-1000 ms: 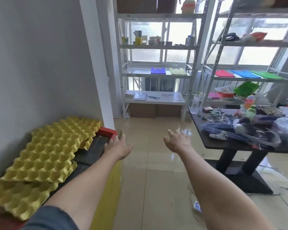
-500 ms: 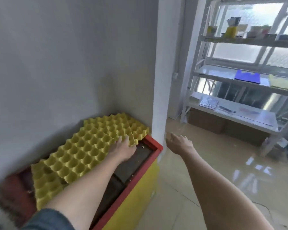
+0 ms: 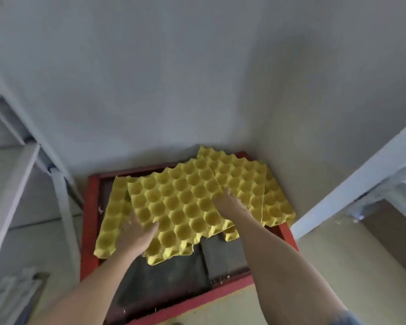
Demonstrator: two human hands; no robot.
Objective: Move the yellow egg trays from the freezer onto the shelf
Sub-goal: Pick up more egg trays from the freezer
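Note:
Several yellow egg trays lie overlapping on the freezer (image 3: pixel 89 221), a chest with a red rim and dark sliding lids. The top middle tray (image 3: pixel 185 207) sits over a left tray (image 3: pixel 111 221) and beside a right tray (image 3: pixel 275 207). My left hand (image 3: pixel 137 235) holds the middle tray's left front edge, thumb on top. At that tray's right edge, my right hand (image 3: pixel 227 204) has its fingers curled into the cups. The tray still rests on the pile.
A white metal shelf (image 3: pixel 14 160) stands to the left of the freezer, its boards close to the red rim. A white shelf post (image 3: pixel 361 179) slants on the right. Grey walls close the corner behind. The dark lid (image 3: pixel 164 282) is bare at the front.
My view has swung from the room down onto the freezer. Both hands have gone from open in the air to the edges of the top middle tray.

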